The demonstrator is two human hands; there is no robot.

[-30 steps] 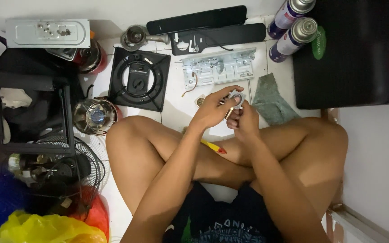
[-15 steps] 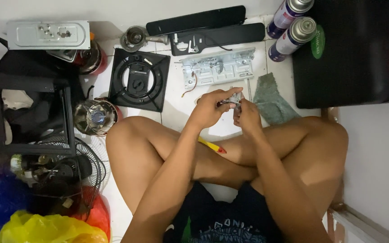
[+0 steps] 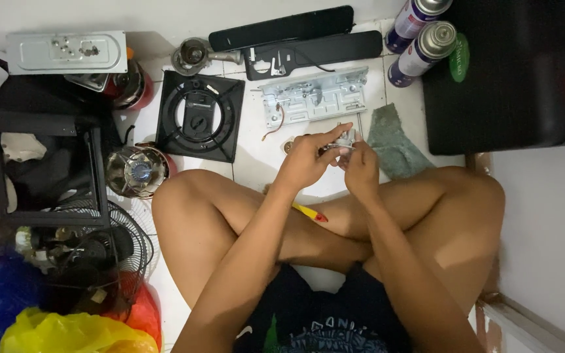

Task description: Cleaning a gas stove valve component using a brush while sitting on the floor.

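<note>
I sit cross-legged on a white tiled floor. Both hands meet above my shins around a small silvery metal part (image 3: 346, 139). My left hand (image 3: 307, 160) pinches it from the left with thumb and fingers. From below and the right, my right hand (image 3: 361, 168) closes on it. Just beyond the hands lies a grey metal plate (image 3: 313, 96) with fittings and a loose wire. A yellow-and-red screwdriver handle (image 3: 308, 212) pokes out between my legs.
A black square burner frame (image 3: 197, 116) lies to the left, two black strips (image 3: 295, 36) at the back, two spray cans (image 3: 420, 36) and a black case (image 3: 518, 72) at right. A grey-green rag (image 3: 395, 145) lies by my knee. A gas canister (image 3: 137, 171), fan grille and bags crowd the left.
My hands have drawn closer together on the small part and turned it slightly. Nothing else has moved.
</note>
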